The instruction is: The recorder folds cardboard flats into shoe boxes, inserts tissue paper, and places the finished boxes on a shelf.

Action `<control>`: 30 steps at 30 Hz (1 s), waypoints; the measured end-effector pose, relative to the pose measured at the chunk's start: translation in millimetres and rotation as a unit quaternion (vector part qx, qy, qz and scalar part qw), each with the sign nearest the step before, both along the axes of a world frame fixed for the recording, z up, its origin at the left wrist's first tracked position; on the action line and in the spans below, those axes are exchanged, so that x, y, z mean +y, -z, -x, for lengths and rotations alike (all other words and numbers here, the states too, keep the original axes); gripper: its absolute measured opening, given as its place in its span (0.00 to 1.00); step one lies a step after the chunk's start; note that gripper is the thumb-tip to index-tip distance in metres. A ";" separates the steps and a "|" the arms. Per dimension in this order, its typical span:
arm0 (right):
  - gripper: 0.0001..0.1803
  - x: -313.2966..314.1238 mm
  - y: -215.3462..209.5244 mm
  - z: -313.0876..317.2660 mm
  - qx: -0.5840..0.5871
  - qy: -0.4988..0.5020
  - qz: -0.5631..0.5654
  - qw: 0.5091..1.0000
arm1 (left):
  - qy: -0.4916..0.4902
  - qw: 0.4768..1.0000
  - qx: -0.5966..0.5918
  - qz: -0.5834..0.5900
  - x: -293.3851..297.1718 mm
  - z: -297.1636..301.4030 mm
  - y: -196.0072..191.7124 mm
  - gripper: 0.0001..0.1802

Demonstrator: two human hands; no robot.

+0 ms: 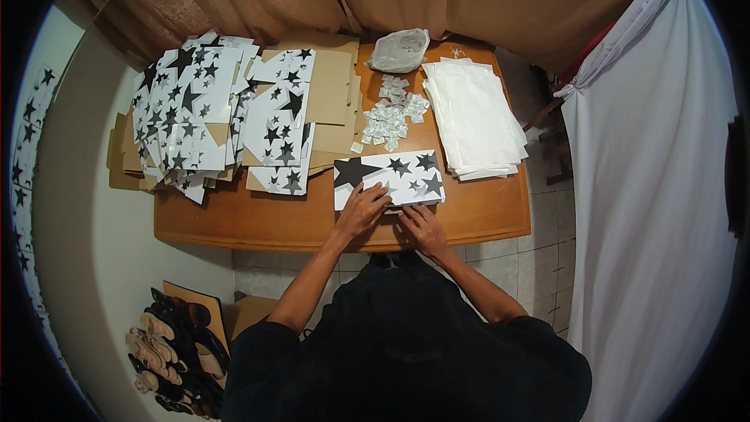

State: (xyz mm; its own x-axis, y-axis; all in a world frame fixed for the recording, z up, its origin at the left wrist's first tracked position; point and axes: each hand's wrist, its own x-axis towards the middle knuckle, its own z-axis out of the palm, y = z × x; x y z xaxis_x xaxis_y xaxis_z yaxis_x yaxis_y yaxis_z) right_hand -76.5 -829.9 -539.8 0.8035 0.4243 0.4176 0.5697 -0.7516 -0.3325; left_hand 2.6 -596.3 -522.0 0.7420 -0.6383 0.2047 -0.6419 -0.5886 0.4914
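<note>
A white cardboard box [406, 185] printed with black and grey stars sits near the table's front edge, its lid lying flat on top. My left hand [362, 209] rests on the box's front left part, fingers stretched over the lid. At the front edge of the same box, my right hand [423, 228] touches it with its fingers apart. The box's front side is partly hidden behind my hands. Just beyond the box lie many small, pale square packets [388, 119] in a loose heap.
Flat star-printed cardboard pieces [191, 109] are stacked at the left, beside more star-printed pieces [273, 137] on brown cardboard [332, 94]. White paper sheets [474, 121] form a pile at the right. A clear plastic bag [398, 51] lies at the back of the wooden table [234, 223].
</note>
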 end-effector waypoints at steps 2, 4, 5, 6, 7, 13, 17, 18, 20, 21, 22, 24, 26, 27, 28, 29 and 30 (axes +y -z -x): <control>0.20 -2.5 -2.2 0.9 0.003 -0.006 0.000 1.000 | -0.006 1.000 0.001 -0.002 -0.5 1.0 5.4 0.15; 0.20 -5.7 -0.1 3.6 0.008 -0.011 0.000 1.000 | -0.010 1.000 0.003 -0.004 -1.1 2.3 8.6 0.14; 0.20 -6.3 1.2 4.4 -0.013 -0.012 0.006 1.000 | -0.011 1.000 0.003 -0.002 -1.0 2.9 10.2 0.13; 0.20 -6.4 0.5 4.6 -0.034 -0.013 0.012 0.999 | -0.011 1.000 0.004 0.000 -1.3 2.7 10.8 0.13; 0.20 -6.5 -0.2 5.8 -0.034 -0.013 0.012 0.999 | -0.011 1.000 0.004 0.001 -1.3 2.8 11.3 0.13; 0.19 -3.0 -9.9 -1.4 -0.018 -0.010 0.004 1.000 | -0.001 1.000 0.008 0.013 2.4 4.1 16.4 0.15; 0.19 -0.6 -10.3 -19.5 -0.025 -0.027 -0.003 0.999 | 0.019 0.999 0.022 0.020 5.1 3.8 16.7 0.20; 0.19 -0.8 -8.9 -22.9 -0.026 -0.035 0.002 0.999 | 0.025 0.999 0.028 0.012 5.2 3.8 16.8 0.21; 0.18 -1.0 -6.4 -27.2 -0.022 -0.048 0.006 0.999 | 0.026 0.999 0.032 0.017 4.7 4.4 17.3 0.21; 0.17 -1.0 -4.7 -28.8 -0.018 -0.060 0.010 0.998 | 0.028 0.999 0.036 0.021 4.7 4.9 17.6 0.22; 0.17 -1.3 -3.1 -30.0 -0.018 -0.061 0.009 0.998 | 0.027 0.999 0.036 0.021 4.9 5.9 18.0 0.22; 0.20 -2.2 0.1 -32.7 -0.031 -0.063 0.013 0.997 | 0.028 0.999 0.034 0.023 4.5 7.0 16.8 0.22; 0.20 -2.6 3.6 -35.3 -0.033 -0.064 0.011 0.997 | 0.030 0.999 0.035 0.018 4.1 6.1 13.9 0.22; 0.20 -1.6 2.3 -35.5 -0.033 -0.066 0.009 0.997 | 0.029 0.999 0.038 0.014 4.7 7.3 14.3 0.21; 0.20 -1.0 1.0 -35.5 -0.032 -0.066 0.009 0.997 | 0.029 0.999 0.038 0.014 4.7 8.0 14.9 0.21; 0.17 -0.4 -0.3 -35.4 -0.033 -0.072 0.011 0.997 | 0.026 0.999 0.025 0.020 4.5 8.6 15.6 0.21; 0.15 -0.1 -1.1 -35.6 -0.034 -0.078 0.013 0.996 | 0.024 0.999 0.011 0.026 4.2 9.2 17.0 0.20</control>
State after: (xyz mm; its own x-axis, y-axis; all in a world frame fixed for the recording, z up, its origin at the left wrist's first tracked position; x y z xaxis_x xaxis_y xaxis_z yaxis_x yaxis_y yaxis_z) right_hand -41.0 -830.0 -538.7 0.6979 0.5522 0.4560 0.7001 -0.6603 -0.2718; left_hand -6.6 -592.0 -539.1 0.7158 -0.6617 0.2230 -0.6573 -0.5305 0.5353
